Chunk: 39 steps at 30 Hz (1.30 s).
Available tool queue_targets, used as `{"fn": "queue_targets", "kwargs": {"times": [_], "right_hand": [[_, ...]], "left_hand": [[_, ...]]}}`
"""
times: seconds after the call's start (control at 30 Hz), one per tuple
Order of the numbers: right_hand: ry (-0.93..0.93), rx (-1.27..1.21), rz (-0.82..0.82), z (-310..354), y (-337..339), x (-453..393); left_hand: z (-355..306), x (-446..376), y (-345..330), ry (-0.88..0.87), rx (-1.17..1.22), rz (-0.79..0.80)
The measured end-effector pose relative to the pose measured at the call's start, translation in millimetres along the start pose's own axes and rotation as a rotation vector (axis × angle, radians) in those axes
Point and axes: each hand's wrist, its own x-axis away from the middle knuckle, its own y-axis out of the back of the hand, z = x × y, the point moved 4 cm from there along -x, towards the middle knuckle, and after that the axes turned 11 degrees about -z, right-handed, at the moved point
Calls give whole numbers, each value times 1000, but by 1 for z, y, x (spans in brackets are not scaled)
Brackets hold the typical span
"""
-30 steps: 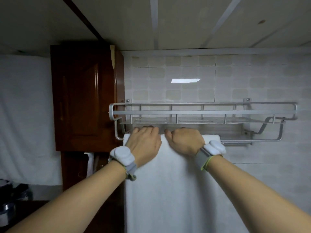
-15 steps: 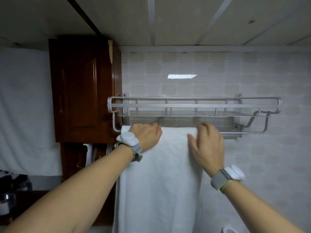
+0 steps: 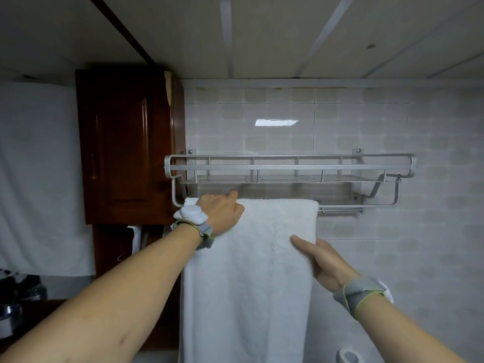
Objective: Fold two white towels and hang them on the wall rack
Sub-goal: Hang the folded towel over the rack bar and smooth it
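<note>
A tiled wall carries the metal rack, and one white towel hangs over its lower bar. To hang it well, square its edges. The left hand curls its fingers over the top fold; the right hand pinches the edge just below.

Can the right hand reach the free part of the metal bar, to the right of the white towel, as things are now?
Probably yes. The right hand holds the right edge of the white towel, just below the silver metal wall rack. Its lower bar beside the towel is bare, with nothing in between.
</note>
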Motion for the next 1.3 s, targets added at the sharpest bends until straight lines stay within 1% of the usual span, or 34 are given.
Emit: {"fn": "queue_targets", "kwargs": {"times": [0.1,0.2,0.4,0.5,0.57,0.7,0.8,0.87,0.9,0.97,1.0,1.03,1.07,1.13,1.17,1.23,1.27,1.3], "right_hand": [[-100,-60,91,5,5,0],[-134,-32,177,13,0,1],[-116,-26,201,-7,24,3],[-133,-44,234,-14,21,5],[-120,-24,233,-13,9,6],[-94,-50,142,-7,-9,4],[-62,-78,119,0,-13,6],[-42,-97,112,5,-15,7],[-32,-106,114,7,-15,8],[-16,-129,122,10,-17,8],[-8,-142,129,12,-19,8],[-1,-153,137,15,-19,8],[5,-159,148,17,-21,8],[15,-168,157,20,-22,8],[21,-168,157,21,-23,8],[22,-161,152,23,-24,7],[18,-159,149,23,-24,6],[15,-157,150,24,-24,6]], "left_hand": [[2,2,4,-23,4,59],[5,4,5,-56,22,84],[6,1,4,-53,16,93],[6,2,2,-50,5,93],[6,3,2,-55,11,102],[15,8,1,-95,74,121],[22,17,4,-96,141,98],[28,25,8,-68,177,46],[31,31,12,-62,174,-22],[39,46,16,-87,42,-226],[45,55,17,-63,-23,-323],[53,65,13,20,-15,-382],[61,76,9,154,41,-392],[73,99,-6,463,289,-288],[78,108,-17,576,436,-182],[76,124,-40,684,826,104],[71,130,-47,710,993,250],[65,136,-52,739,1116,362]]}}
